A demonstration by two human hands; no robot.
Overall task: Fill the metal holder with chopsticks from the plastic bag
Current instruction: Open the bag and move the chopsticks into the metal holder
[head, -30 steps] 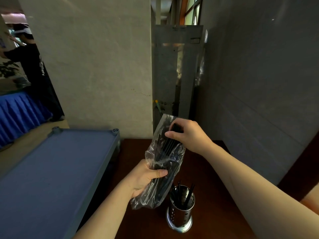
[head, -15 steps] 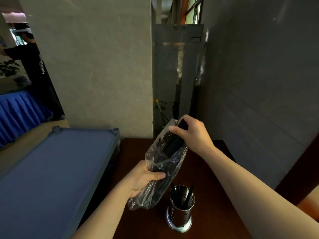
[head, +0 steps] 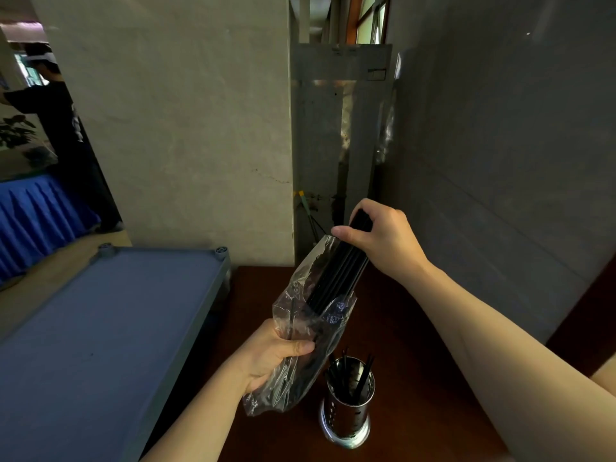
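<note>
Left hand (head: 271, 356) clamped round plastic bag (head: 300, 345), steadying it. Right hand (head: 383, 241) fingers (head: 343, 232) pinched on chopsticks (head: 336, 278), half out. Metal holder (head: 346, 413) upright on desk (head: 416, 378) directly below for short transfer.

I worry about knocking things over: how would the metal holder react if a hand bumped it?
The holder looks tall and narrow with a slightly flared base, so a bump near the rim would probably tip it. It holds only a few chopsticks, so it is likely light. The polished table may let it slide.
</note>
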